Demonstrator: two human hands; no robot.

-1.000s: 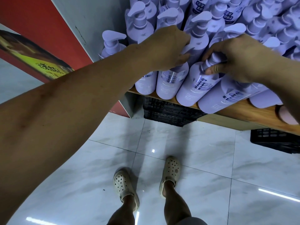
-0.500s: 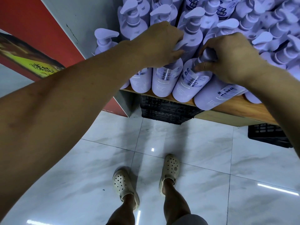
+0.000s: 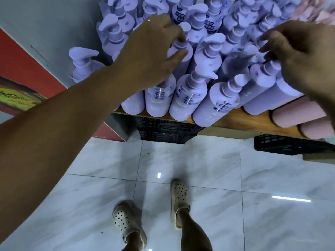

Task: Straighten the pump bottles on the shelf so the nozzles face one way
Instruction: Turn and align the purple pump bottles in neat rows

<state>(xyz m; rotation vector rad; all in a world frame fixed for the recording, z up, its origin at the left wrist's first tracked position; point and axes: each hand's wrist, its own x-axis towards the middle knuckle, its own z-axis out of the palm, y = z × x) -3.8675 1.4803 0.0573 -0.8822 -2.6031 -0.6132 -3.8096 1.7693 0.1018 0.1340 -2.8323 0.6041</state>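
Lavender pump bottles (image 3: 188,95) crowd a wooden shelf (image 3: 235,122) in several rows, their nozzles pointing different ways. My left hand (image 3: 154,51) reaches over the front row and grips the pump neck of a second-row bottle (image 3: 181,51) between fingers and thumb. My right hand (image 3: 299,57) is further right, its curled fingertips over the pump heads of the bottles there (image 3: 262,82). That area is blurred, so whether it holds a pump is unclear. One front-row bottle's nozzle (image 3: 208,73) points right.
Pink bottles (image 3: 299,115) lie at the shelf's right end. A grey side panel (image 3: 54,24) closes the shelf on the left. Black crates (image 3: 166,131) (image 3: 282,145) sit under it. My sandalled feet (image 3: 179,196) stand on a pale tiled floor.
My left hand moved from a front bottle's pump to one in the row behind. My right hand let go of the front bottle's pump and shifted right and back.
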